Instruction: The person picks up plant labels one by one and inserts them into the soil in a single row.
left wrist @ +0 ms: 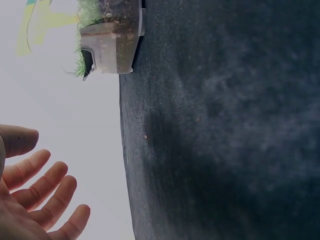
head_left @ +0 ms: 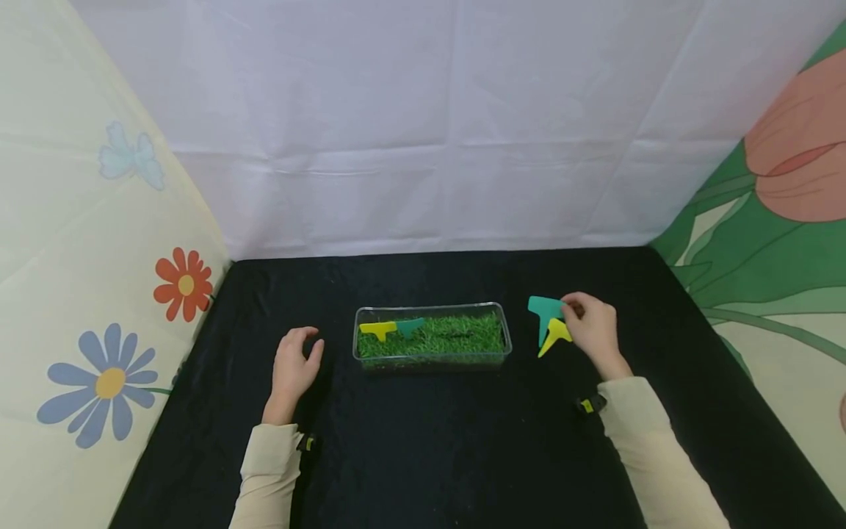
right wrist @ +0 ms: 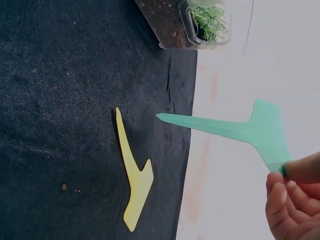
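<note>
Between thumb and finger my right hand (head_left: 593,328) pinches one end of the crossbar of a green T-shaped plant label (right wrist: 267,134), raised off the cloth with its pointed stem free. Below it a yellow plant label (right wrist: 136,187) lies flat on the black cloth. A clear plastic planter (head_left: 432,361) filled with soil and short green grass (head_left: 456,334) stands between the hands. Towards its left end, a yellow label (head_left: 377,330) and a green label (head_left: 410,326) stand side by side in the grass. My left hand (head_left: 295,365) is left of the planter, fingers relaxed, holding nothing.
A black cloth (head_left: 423,448) covers the table. White fabric (head_left: 423,147) hangs behind it, with flower-printed fabric on both sides. Small crumbs (right wrist: 65,187) lie on the cloth near the yellow label.
</note>
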A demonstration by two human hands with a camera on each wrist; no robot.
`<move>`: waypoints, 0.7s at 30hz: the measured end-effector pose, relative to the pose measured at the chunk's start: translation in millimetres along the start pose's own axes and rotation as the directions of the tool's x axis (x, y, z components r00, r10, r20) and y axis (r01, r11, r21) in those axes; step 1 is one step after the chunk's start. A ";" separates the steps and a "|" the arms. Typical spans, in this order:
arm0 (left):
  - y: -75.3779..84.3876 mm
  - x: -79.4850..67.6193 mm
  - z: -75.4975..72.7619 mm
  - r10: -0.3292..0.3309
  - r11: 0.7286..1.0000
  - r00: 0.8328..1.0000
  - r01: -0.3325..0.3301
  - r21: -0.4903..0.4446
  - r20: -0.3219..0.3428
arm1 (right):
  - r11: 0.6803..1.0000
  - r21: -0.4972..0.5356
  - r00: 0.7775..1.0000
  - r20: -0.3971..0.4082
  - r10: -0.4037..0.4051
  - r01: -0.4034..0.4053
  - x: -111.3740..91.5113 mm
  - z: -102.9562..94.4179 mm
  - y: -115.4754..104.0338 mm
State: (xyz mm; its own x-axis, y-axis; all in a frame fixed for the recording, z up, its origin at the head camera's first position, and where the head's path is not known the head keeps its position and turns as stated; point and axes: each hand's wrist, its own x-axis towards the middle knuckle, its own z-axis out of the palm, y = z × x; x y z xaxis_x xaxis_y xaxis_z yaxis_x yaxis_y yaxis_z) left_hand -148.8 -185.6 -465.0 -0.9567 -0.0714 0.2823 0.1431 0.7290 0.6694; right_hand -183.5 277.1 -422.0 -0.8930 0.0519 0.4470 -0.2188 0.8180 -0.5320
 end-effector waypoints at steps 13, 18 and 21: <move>-0.4 0.2 0.3 -0.007 1.000 1.000 0.007 -0.004 0.004 | 1.000 0.011 0.997 -0.077 -0.005 0.006 -3.3 -3.1 -5.5; 0.1 -0.8 0.2 -0.013 1.000 1.000 0.013 -0.008 0.014 | 1.000 0.015 0.993 -0.118 -0.022 0.024 -4.2 -2.7 -6.4; 0.3 -1.2 0.2 -0.016 1.000 1.000 0.016 -0.009 0.020 | 0.999 0.021 0.988 -0.152 -0.040 0.044 -4.5 -2.2 -6.2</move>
State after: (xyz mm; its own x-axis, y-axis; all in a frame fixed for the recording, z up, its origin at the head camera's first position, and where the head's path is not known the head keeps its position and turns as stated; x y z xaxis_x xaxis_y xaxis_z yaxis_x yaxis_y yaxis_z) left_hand -147.7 -185.2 -465.3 -0.9635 -0.0694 0.2584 0.1304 0.7215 0.6801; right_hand -177.2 273.1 -419.2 -0.8132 0.1058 0.5723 -0.2659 0.8072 -0.5270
